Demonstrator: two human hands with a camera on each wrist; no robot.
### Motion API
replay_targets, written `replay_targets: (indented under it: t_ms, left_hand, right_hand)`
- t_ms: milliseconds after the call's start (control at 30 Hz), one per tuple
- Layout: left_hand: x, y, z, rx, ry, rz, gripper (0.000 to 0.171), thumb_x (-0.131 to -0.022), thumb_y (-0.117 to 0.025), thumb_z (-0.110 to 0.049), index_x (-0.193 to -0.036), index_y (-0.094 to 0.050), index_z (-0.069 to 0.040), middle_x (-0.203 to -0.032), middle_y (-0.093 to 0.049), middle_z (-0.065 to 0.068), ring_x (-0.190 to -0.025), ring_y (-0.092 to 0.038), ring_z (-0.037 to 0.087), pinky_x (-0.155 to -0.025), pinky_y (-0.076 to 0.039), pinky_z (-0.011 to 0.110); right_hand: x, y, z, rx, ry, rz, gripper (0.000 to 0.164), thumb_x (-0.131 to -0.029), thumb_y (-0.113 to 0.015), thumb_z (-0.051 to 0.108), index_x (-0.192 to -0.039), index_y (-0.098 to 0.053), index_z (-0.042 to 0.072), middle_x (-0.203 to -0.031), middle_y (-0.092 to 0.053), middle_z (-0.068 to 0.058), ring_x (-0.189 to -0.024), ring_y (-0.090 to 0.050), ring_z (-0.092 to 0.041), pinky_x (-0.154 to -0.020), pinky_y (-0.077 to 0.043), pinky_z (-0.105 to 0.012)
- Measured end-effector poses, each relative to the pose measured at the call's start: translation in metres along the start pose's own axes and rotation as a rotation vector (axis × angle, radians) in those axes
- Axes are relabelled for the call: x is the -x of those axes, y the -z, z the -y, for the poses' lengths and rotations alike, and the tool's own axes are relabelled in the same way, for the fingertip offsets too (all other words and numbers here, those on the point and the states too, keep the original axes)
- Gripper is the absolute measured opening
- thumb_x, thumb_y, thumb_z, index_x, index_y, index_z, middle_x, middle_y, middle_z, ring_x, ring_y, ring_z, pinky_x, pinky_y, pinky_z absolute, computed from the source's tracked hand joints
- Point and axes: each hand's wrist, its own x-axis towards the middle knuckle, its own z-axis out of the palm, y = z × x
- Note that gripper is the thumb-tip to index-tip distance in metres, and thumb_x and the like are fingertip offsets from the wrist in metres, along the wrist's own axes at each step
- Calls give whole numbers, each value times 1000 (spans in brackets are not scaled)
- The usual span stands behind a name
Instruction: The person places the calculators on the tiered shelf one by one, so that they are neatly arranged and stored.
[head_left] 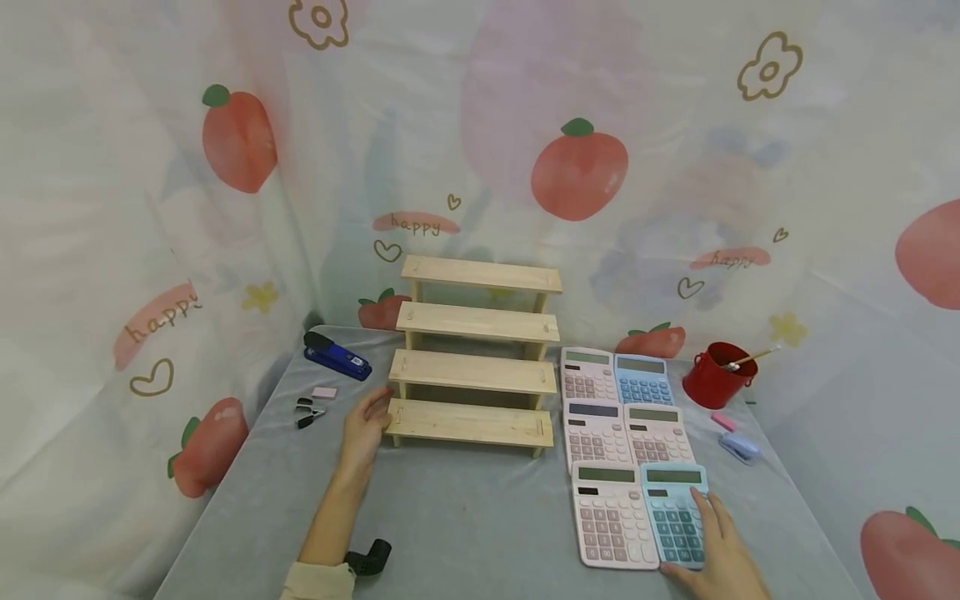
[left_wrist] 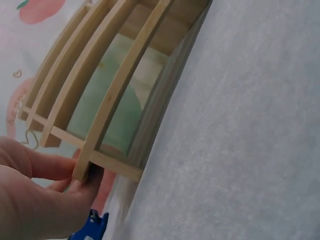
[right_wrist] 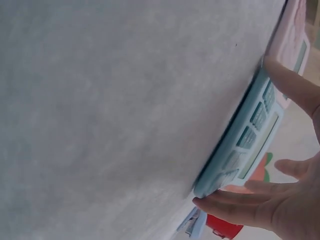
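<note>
In the head view, my left grip (head_left: 363, 429) pinches the left end of the lowest step (head_left: 471, 423) of a pale wooden four-step rack (head_left: 480, 321) on the grey worktop (head_left: 465, 517); my right grip (head_left: 722, 550) grasps a rectangular teal calculator (head_left: 675, 515). The left wrist view shows fingers (left_wrist: 55, 166) around the step's end; the right wrist view, thumb (right_wrist: 290, 82) and fingertips (right_wrist: 204, 201) spanning the calculator.

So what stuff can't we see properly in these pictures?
- Head view: the back pink calculator's lower end, covered by the middle pink calculator.
- Head view: the inside bottom of the red bucket, hidden by its wall.
- Head view: key labels on the teal calculator, too small to read.
- Left wrist view: part of the blue stapler, cut off by the bottom edge.
</note>
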Motion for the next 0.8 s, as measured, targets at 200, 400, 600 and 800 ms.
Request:
replay_targets:
  t_ms: [200,400,600,800]
  left_hand:
    - [1,0,3,56,24,-31,53,-95,-50,17,-147,-52,8,-151,-52,27,-139,-49,41,-90,-50,16]
    - [3,-3,2,82,-4,-45,52,-94,-51,19,-145,-52,10,-150,-52,28,-144,-47,36,-96,-47,15]
    - [3,-3,3,84,-9,-68,50,-95,-52,18,-143,-55,8,-149,-55,26,-143,-48,32,-95,-48,16]
    - [3,-2,5,78,8,-76,50,-96,-54,17,-144,-55,6,-149,-56,24,-143,-49,30,-96,-49,17]
  right_hand:
    - [-2,-4,-4,-24,-1,-9,158,-51,-91,71,-163,-5,0,-153,-9,-41,-123,-38,-61,-102,-36,-75]
    - [-1,-5,-4,-43,26,-33,157,-55,-91,72,-164,-3,1,-153,-12,-41,-128,-36,-61,-104,-35,-76]
    - [1,-4,-2,-95,31,-48,155,-62,-90,70,-165,5,6,-155,-9,-39,-129,-34,-61,-105,-37,-75]
    - [4,5,1,-123,65,-139,148,-69,-93,56,-166,8,8,-158,-3,-37,-129,-31,-59,-105,-34,-77]
